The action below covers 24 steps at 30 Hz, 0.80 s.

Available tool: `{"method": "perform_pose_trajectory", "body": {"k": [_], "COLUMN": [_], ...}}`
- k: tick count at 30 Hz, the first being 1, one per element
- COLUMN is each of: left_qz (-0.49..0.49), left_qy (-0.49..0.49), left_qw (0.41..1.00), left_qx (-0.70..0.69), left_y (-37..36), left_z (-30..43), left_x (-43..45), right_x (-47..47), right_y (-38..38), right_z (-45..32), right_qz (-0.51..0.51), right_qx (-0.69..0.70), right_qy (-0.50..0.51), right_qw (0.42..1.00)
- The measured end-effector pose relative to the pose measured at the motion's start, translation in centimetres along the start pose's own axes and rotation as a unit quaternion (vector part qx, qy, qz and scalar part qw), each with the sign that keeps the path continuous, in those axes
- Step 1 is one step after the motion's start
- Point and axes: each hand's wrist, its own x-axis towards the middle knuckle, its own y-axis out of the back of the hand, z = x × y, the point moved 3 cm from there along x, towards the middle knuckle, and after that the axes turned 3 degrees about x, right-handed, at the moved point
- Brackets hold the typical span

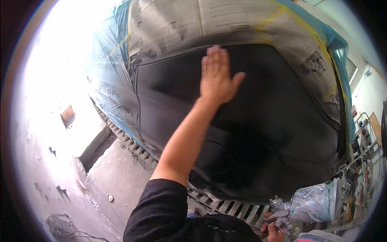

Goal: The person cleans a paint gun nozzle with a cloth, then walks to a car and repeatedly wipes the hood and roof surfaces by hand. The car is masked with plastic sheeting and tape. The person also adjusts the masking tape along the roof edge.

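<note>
My left hand, flat with the thumb spread, is over the upper part of a dark vehicle body panel; whether it touches the surface is unclear. It holds nothing. Low at the right, my right hand grips a metal spray gun, partly hidden by the fingers. The gun's large translucent cup points to the right. Masking paper borders the panel above and to the right, fixed with yellow tape. Blue plastic film hangs at the left.
A slotted floor grating runs beneath the vehicle's near edge. At the left, the pale floor has an open rectangular recess, a small piece of cardboard and a cable. A cluttered metal rack stands at the right.
</note>
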Motion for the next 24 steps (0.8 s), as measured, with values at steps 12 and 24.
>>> {"method": "perform_pose_trajectory", "body": {"k": [12, 24], "left_qz": [-0.009, -0.071], "left_qy": [0.29, -0.229], "left_qw": [0.956, 0.961], "left_qx": [0.039, -0.138], "left_y": [3.2, 4.2], "left_z": [-26.8, 12.4], "left_x": [-2.9, -7.8], "right_x": [-0.9, -1.4], "right_y": [-1.7, -4.7], "right_z": [-2.1, -3.7], "right_qz": [-0.003, -0.014], "right_qx": [-0.021, -0.066], "right_qy": [-0.007, -0.005], "right_qw": [1.0, 0.998]}}
